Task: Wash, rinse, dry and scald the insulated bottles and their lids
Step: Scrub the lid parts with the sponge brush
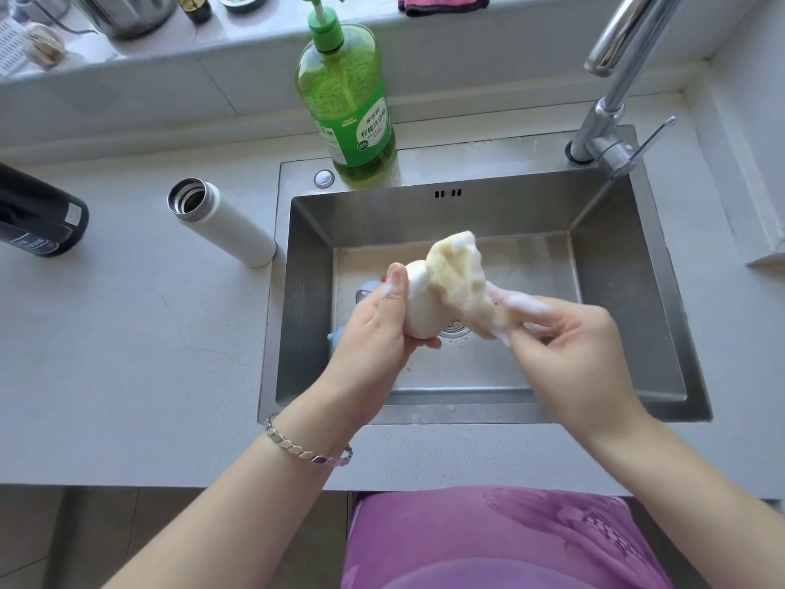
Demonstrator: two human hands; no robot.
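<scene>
Broadly, a pale grey countertop (127,354) ran across the view, with a stainless steel sink (616,291) sunk into it right of centre. A chrome faucet (611,99) rose from the sink's far right corner, and a green pump bottle of dish detergent (348,104) stood on its far rim. On the counter just left of the sink stood a white insulated bottle (225,225), uncapped, its steel mouth open. Over the basin, the left hand (374,333) gripped a white bottle lid (418,299), thumb along its left side and fingers curled beneath. The right hand (569,350), lathered at the fingers, pinched a foamy yellowish cloth (458,274) that draped against the lid's right side. A pale blue object (337,335) lay in the basin, mostly hidden behind the left hand. A silver link bracelet (306,450) circled the left wrist.
</scene>
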